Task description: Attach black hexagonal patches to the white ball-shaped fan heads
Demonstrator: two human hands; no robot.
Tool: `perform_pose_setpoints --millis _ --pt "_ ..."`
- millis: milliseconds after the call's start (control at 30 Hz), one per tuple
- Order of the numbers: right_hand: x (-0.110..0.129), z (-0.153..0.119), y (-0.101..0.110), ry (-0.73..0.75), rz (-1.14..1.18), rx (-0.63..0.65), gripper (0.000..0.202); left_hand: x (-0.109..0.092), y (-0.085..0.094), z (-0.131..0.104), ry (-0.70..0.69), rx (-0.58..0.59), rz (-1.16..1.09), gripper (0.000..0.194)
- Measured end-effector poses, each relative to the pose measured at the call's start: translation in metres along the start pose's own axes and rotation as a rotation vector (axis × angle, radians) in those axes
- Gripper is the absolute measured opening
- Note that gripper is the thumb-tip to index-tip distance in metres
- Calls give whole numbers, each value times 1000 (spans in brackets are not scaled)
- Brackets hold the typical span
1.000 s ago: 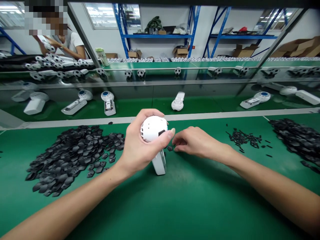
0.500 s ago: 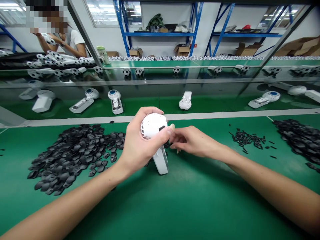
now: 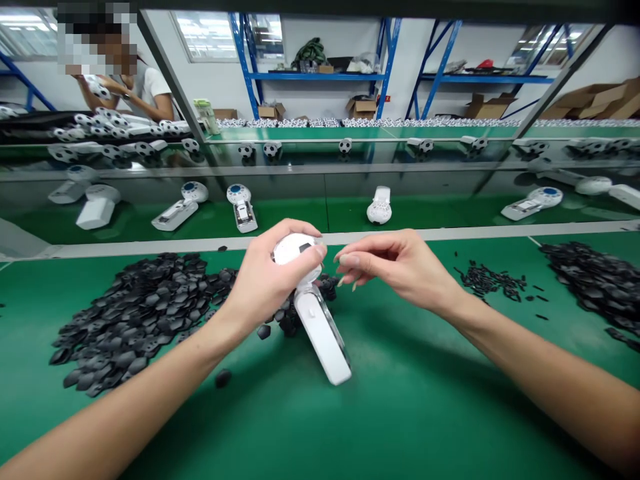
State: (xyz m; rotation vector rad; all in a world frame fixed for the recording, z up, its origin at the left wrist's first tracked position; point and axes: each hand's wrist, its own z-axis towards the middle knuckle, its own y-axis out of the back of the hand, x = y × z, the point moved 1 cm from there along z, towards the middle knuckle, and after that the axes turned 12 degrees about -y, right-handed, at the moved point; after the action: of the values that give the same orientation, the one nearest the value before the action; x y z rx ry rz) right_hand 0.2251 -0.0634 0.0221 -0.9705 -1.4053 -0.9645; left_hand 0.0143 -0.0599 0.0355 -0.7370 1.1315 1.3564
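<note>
My left hand (image 3: 273,267) is closed around the round head of a white handheld device (image 3: 323,333). A black patch shows on that head beside my thumb, and the long white handle slants down to the right. Just right of the head, my right hand (image 3: 400,267) hovers with its thumb and forefinger pinched together, apart from the device. Whatever lies between those fingertips is too small or hidden to make out. Under and behind the device are loose black plastic pieces (image 3: 287,320), partly covered by it. One black piece (image 3: 223,378) lies alone near my left forearm.
A large heap of black pieces (image 3: 145,313) spreads at left. Small black strips (image 3: 493,280) and another dark heap (image 3: 595,283) lie at right. Beyond the pale ledge (image 3: 450,233), similar white devices (image 3: 242,208) rest on a green surface. A person (image 3: 150,87) works at far left.
The device's handle has swung toward me and its head has tilted in my left hand. My right hand has drawn away from it, slightly up and to the right.
</note>
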Motion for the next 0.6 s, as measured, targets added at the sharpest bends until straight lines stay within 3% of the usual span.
perform_pose_setpoints --millis 100,200,300,433,600 --pt "3 -7 -8 132 17 -115 14 6 -8 -2 303 18 -320 26" --pt "1 -11 -16 168 26 -151 5 7 -15 -6 441 4 -471 19" --pt "-3 -13 -22 140 78 -137 3 7 -18 -9 450 -4 -480 18" --pt "-7 -12 -26 63 125 -104 17 7 -17 -13 376 -12 -413 25" --pt "-10 -11 -27 75 41 -135 21 6 -18 -15 365 -1 -410 27"
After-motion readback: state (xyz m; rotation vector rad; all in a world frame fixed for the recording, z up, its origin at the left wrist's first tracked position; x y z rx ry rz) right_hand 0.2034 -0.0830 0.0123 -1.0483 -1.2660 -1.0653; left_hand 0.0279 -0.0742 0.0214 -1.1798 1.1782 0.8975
